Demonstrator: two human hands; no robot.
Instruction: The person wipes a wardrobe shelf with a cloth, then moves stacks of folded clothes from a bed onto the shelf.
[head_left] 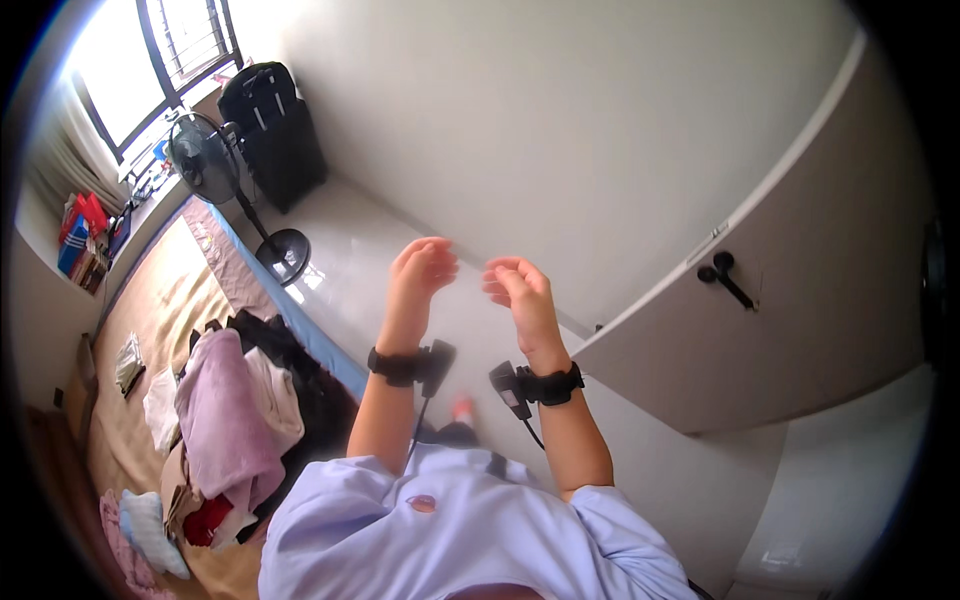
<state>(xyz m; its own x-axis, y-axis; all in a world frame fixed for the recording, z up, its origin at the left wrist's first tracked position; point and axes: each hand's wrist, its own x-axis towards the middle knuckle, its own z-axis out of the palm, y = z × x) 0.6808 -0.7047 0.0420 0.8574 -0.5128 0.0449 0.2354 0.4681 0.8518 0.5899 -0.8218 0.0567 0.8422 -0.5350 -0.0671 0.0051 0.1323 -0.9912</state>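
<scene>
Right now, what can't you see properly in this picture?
Head view:
- Left hand and right hand: palms turned away, so anything between them is hidden.
- Clothes pile on the bed: pieces overlap, lower ones covered.
- Books by the window: too small.
- Floor below: blocked by the light blue shirt.
- Cupboard: shut, inside hidden.

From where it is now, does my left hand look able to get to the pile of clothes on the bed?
Probably yes. The left hand is raised, empty and open, and the clothes pile lies on the bed to its lower left, with nothing between them.
</scene>
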